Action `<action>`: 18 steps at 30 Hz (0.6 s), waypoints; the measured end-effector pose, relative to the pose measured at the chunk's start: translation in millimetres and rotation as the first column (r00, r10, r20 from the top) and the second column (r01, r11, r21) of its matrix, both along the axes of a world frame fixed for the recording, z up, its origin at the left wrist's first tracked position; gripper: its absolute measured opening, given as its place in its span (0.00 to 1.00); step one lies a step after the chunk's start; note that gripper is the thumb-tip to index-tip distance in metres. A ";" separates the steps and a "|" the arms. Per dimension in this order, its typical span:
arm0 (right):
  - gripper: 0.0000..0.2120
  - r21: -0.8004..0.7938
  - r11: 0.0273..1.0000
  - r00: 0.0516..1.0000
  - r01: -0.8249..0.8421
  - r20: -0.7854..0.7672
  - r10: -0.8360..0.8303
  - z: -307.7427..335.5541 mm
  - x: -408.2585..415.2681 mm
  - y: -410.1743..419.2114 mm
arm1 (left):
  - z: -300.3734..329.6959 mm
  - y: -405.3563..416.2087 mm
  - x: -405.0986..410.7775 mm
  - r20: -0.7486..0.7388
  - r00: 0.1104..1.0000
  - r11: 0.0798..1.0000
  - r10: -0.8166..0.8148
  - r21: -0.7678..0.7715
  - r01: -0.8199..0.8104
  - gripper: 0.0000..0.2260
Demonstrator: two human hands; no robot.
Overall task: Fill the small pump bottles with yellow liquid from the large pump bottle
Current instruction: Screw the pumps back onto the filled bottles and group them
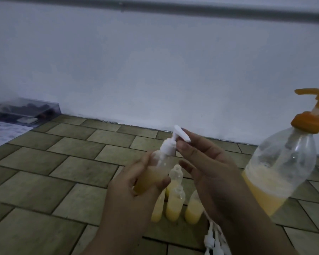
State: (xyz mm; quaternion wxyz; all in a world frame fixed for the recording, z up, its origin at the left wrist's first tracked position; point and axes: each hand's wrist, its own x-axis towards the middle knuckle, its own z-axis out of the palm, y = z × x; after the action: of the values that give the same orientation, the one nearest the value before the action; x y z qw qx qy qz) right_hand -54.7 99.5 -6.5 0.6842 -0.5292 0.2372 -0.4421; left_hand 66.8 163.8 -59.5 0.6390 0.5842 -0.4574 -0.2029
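Observation:
My left hand [136, 183] grips a small clear pump bottle [156, 172], partly filled with yellow liquid, held above the floor and tilted. Its white pump cap [170, 144] sits on the neck. My right hand [208, 162] is beside the cap, fingertips at the white collar and pump head, with the lower fingers straight. Below my hands several small uncapped bottles [175, 203] with yellow liquid stand on the tiles. The large clear pump bottle [282, 168] with an orange pump [309, 122] stands at the right, yellow liquid low inside it.
Loose white pump caps [215, 242] lie on the floor near the bottom edge, under my right forearm. A clear box [26, 112] with dark contents and a printed sheet [4, 133] sit at the left by the white wall. The floor is brown-green tile.

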 end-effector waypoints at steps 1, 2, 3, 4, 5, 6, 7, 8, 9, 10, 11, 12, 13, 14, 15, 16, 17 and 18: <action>0.14 -0.031 1.000 1.000 0.001 -0.028 -0.002 -0.9 -2.0 -2.2 | 0.2 -0.6 0.9 -0.057 0.998 1.000 -0.013 0.005 0.013 0.23; 0.14 -0.069 0.997 0.998 0.023 -0.065 -0.027 -2.7 -3.9 -5.5 | -0.4 -1.1 2.0 -0.064 0.998 1.000 -0.017 0.005 0.018 0.24; 0.15 -0.101 0.994 0.994 0.048 -0.094 -0.058 -4.1 -5.9 -7.9 | -0.7 -0.7 2.3 -0.058 0.998 1.000 -0.019 0.003 0.019 0.25; 0.18 -0.124 0.991 0.992 0.056 -0.108 -0.069 -3.7 -7.5 -9.9 | 0.8 0.1 1.6 -0.056 0.998 1.000 -0.024 -0.001 0.024 0.25; 0.20 -0.133 0.991 0.992 0.035 -0.119 -0.051 -2.0 -8.9 -10.8 | 1.7 0.3 0.5 -0.057 0.998 0.999 -0.033 0.001 0.033 0.25; 0.19 -0.147 0.989 0.990 -0.005 -0.142 -0.016 0.3 -9.5 -11.1 | 1.7 0.2 -0.7 -0.042 0.997 0.998 -0.058 0.006 0.058 0.25; 0.16 -0.173 0.984 0.984 -0.045 -0.177 0.014 3.0 -9.3 -10.0 | 0.8 -0.3 -2.0 -0.005 0.997 0.997 -0.077 0.007 0.077 0.25; 0.13 -0.196 0.979 0.979 -0.058 -0.202 0.018 4.4 -8.4 -8.0 | -0.2 -0.6 -3.6 0.050 0.996 0.997 -0.078 0.000 0.079 0.25; 0.11 -0.211 0.977 0.977 -0.031 -0.213 -0.015 3.8 -5.9 -5.9 | -1.4 -1.3 -4.5 0.122 0.992 0.999 -0.043 -0.018 0.046 0.25; 0.11 -0.235 0.971 0.971 0.035 -0.223 -0.089 0.6 -1.9 -4.3 | -3.0 -2.1 -4.5 0.210 0.978 0.999 0.013 -0.036 -0.005 0.25; 0.11 -0.256 0.960 0.956 0.111 -0.237 -0.174 -2.5 2.3 -1.7 | -5.0 -3.8 -3.9 0.299 0.951 0.997 0.072 -0.049 -0.060 0.25; 0.11 -0.281 0.945 0.939 0.170 -0.245 -0.242 -5.3 7.0 1.0 | -7.2 -5.2 -3.1 0.358 0.927 0.993 0.111 -0.063 -0.095 0.25; 0.12 -0.283 0.937 0.926 0.202 -0.257 -0.278 -5.9 10.2 3.7 | -10.2 -6.2 -2.1 0.385 0.912 0.990 0.140 -0.081 -0.118 0.25; 0.13 -0.300 0.936 0.920 0.184 -0.283 -0.272 -6.7 9.9 3.4 | -11.6 -6.1 -1.5 0.370 0.917 0.988 0.149 -0.092 -0.124 0.24; 0.16 -0.328 0.937 0.912 0.124 -0.335 -0.238 -3.9 6.2 2.9 | -9.6 -4.8 -1.3 0.325 0.935 0.989 0.143 -0.082 -0.123 0.22; 0.20 -0.379 0.924 0.892 0.039 -0.404 -0.203 0.5 -0.1 0.8 | -6.4 -2.8 -0.2 0.229 0.965 0.992 0.126 -0.051 -0.117 0.21; 0.24 -0.430 0.902 0.855 -0.022 -0.476 -0.206 4.5 -9.3 -1.9 | -4.0 -1.3 2.4 0.102 0.990 0.995 0.101 -0.010 -0.100 0.20; 0.24 -0.521 0.851 0.818 -0.065 -0.516 -0.253 8.9 -21.4 -3.1 | -2.4 1.0 8.0 -0.022 0.997 0.996 0.080 0.028 -0.079 0.19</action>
State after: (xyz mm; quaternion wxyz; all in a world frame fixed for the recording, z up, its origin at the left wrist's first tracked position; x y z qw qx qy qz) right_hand -76.0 96.4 2.4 0.3913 -0.7866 0.3291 -0.3462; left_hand 74.8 164.8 -61.9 0.6440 0.6082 -0.4233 -0.1903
